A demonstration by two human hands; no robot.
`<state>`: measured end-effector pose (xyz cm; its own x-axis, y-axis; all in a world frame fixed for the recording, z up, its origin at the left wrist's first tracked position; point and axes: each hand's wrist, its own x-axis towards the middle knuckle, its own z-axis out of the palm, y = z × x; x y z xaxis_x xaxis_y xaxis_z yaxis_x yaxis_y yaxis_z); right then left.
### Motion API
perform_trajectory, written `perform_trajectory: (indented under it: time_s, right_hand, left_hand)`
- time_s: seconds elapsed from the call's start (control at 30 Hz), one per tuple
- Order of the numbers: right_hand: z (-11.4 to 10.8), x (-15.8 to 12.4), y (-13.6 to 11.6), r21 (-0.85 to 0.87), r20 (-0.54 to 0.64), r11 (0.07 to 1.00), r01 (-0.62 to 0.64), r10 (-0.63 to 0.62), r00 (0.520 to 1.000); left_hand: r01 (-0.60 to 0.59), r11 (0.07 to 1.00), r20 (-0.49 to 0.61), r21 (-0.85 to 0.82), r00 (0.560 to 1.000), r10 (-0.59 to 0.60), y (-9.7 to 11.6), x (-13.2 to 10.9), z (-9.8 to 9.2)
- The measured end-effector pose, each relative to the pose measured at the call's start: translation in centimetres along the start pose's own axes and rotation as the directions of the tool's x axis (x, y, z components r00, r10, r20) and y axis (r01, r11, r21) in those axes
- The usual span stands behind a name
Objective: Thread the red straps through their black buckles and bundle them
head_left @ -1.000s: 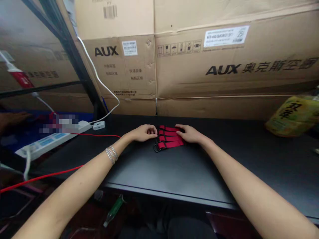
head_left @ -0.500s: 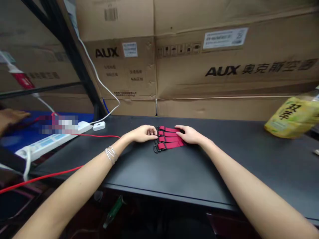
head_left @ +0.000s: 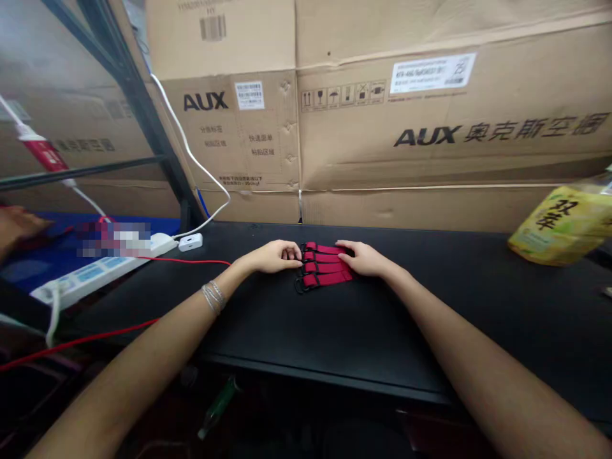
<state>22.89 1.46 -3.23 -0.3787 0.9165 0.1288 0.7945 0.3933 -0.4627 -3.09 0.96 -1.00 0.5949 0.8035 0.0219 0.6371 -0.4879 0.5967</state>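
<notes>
The left hand (head_left: 272,257) rests its curled fingertips against the black-ringed ends of four red webbing straps (head_left: 325,268), which lie side by side on a black tabletop (head_left: 335,328), while the right hand (head_left: 363,258) lies over their other ends. A white power strip (head_left: 100,271) sits off to the left, a yellow-green bag (head_left: 559,226) to the right, before large AUX cardboard cartons (head_left: 430,115)

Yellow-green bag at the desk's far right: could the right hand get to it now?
Likely yes: the right hand rests on the red straps, and the bag sits further right on the same black desk, no object showing between.
</notes>
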Motion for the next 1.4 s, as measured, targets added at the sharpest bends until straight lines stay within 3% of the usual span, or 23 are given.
perform_trajectory:
  time_s: [1.4]
  right_hand:
    - [0.06,0.03,0.03,0.006,-0.001,1.000,-0.003,0.003,1.000]
  left_hand:
    - [-0.013,1.000,0.001,0.001,1.000,0.013,-0.06,0.00,0.02]
